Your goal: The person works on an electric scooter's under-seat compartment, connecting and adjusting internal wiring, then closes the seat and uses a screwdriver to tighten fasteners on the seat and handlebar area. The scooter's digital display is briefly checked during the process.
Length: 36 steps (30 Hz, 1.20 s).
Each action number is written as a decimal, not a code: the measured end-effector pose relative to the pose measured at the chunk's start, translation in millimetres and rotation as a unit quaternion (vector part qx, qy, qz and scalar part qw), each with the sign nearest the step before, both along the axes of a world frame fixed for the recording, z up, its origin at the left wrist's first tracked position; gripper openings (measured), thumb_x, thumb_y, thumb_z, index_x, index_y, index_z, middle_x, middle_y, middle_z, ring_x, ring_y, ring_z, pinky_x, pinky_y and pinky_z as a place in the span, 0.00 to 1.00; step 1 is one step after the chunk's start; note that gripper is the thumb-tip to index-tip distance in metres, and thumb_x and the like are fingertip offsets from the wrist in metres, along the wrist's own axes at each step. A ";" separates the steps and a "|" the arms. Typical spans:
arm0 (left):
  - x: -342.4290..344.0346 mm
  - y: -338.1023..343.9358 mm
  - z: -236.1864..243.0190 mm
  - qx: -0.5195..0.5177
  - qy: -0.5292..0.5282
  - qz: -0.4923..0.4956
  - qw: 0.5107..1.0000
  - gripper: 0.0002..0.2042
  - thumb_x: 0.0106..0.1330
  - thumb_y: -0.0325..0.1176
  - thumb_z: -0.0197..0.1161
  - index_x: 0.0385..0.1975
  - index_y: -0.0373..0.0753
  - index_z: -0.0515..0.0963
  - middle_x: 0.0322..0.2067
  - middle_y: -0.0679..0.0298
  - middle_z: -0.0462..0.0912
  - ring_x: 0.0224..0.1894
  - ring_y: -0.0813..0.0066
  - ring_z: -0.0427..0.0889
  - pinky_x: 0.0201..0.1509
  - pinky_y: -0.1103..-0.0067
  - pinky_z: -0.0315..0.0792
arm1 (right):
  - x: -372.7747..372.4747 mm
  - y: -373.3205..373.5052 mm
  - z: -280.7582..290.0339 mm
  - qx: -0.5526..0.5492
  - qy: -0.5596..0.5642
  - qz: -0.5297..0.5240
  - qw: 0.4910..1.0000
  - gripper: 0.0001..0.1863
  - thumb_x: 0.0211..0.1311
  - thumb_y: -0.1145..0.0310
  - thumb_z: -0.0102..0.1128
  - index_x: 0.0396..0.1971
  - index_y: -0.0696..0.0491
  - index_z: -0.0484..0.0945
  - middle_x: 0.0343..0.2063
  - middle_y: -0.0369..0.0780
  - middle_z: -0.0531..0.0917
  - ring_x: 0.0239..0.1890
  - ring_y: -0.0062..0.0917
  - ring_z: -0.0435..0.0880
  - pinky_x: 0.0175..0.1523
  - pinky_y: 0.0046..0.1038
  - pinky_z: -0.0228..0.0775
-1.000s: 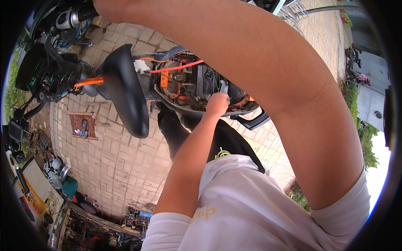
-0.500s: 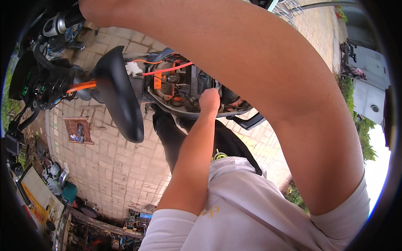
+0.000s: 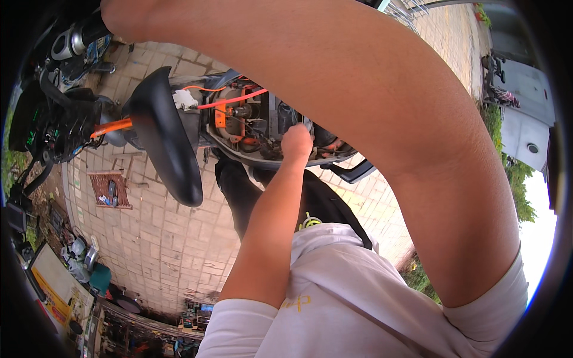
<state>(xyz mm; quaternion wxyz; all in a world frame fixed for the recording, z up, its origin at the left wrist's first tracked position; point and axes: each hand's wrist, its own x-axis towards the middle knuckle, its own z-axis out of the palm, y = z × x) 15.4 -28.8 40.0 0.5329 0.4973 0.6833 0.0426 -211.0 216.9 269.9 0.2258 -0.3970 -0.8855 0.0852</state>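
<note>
A scooter stands across the view with its black seat (image 3: 164,137) tipped up. Behind the seat lies an opened compartment (image 3: 239,156) holding wires, dark parts and an orange piece (image 3: 221,116). Reaching into its right part, my left hand (image 3: 296,142) is closed at a dark part with a greyish edge; what its fingers pinch is hidden. My right arm stretches over the compartment, covering some of it. At the upper left my right hand (image 3: 122,21) is wrapped around the black handlebar grip (image 3: 92,31), though its fingers hardly show.
A thick red cable (image 3: 233,98) and a thin orange wire (image 3: 203,88) run across the compartment's left end. Beside them sits a white connector (image 3: 185,99). Brick paving (image 3: 167,250) surrounds the scooter. A brown slatted mat (image 3: 110,190) carries small items; cluttered shelves (image 3: 143,325) stand lower left.
The scooter's front and seat have slid slightly left in the view. My left hand stays in the compartment, closed, and my right hand stays at the grip.
</note>
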 end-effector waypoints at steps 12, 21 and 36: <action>9.6 5.2 -27.4 -0.019 0.020 -0.008 1.000 0.10 0.67 0.30 0.54 0.33 0.35 0.84 0.39 0.51 0.86 0.44 0.51 0.85 0.45 0.62 0.80 | 3.8 -1.2 -3.4 0.002 0.010 0.005 1.000 0.18 0.55 0.65 0.63 0.47 0.53 0.76 0.47 0.42 0.81 0.53 0.35 0.80 0.50 0.41 0.73; 34.9 0.4 -44.1 -0.038 -0.011 -0.003 0.999 0.10 0.64 0.28 0.55 0.35 0.34 0.84 0.41 0.48 0.85 0.48 0.50 0.83 0.49 0.61 0.78 | 2.3 -4.1 12.1 -0.016 -0.010 0.006 1.000 0.22 0.51 0.66 0.68 0.47 0.53 0.76 0.48 0.43 0.81 0.53 0.35 0.80 0.50 0.39 0.75; 0.2 11.1 -45.2 0.008 -0.061 -0.141 0.988 0.14 0.60 0.38 0.65 0.38 0.32 0.83 0.40 0.45 0.84 0.46 0.47 0.83 0.49 0.60 0.77 | -2.8 8.8 -4.5 -0.018 -0.022 0.013 1.000 0.27 0.47 0.65 0.72 0.49 0.56 0.75 0.48 0.45 0.81 0.53 0.38 0.79 0.51 0.42 0.73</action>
